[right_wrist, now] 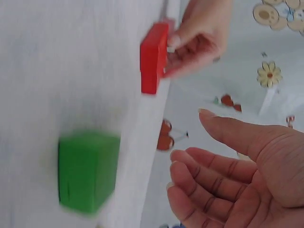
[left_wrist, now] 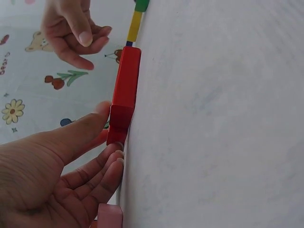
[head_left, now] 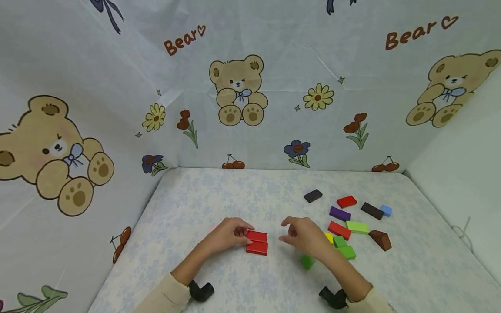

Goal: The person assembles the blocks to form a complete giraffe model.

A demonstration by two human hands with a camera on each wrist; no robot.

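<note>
Two red blocks lie side by side on the table in the head view, an upper red block (head_left: pixel 257 236) and a lower red block (head_left: pixel 256 248), long edges together. My left hand (head_left: pixel 228 234) pinches them at their left ends, thumb on the nearer one and fingers at the farther one. In the left wrist view the thumb and fingertips meet the end of the red block (left_wrist: pixel 126 78). My right hand (head_left: pixel 305 234) hovers to the right with thumb and fingers loosely bent and apart, holding nothing. Below it is a green block (head_left: pixel 307 262), blurred in the right wrist view.
Beyond the right hand lie several loose blocks, among them a purple block (head_left: pixel 339 213), a light green block (head_left: pixel 357 227), a brown block (head_left: pixel 380 240) and a blue block (head_left: pixel 386 210). A pink block (left_wrist: pixel 110 216) sits by the left hand. Printed cloth hangs behind the table.
</note>
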